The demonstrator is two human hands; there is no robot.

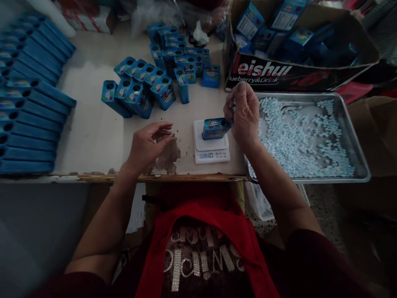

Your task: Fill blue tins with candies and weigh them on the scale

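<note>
A small blue candy box (214, 131) stands upright on a white digital scale (212, 146) near the table's front edge. My right hand (245, 109) is closed just right of and above the box, with a few pale candies showing between its fingers. Left of the scale, my left hand (148, 141) hovers over the table, fingers apart and holding nothing. A metal tray (356, 138) to the right carries many small pale-blue and white candies (287, 142), spread unevenly.
Several upright blue boxes (164, 93) cluster behind my left hand. Stacked rows of blue boxes (31, 138) fill the left side. An open carton (297, 76) with more blue boxes stands behind the tray. The table's front edge (186, 177) is worn wood.
</note>
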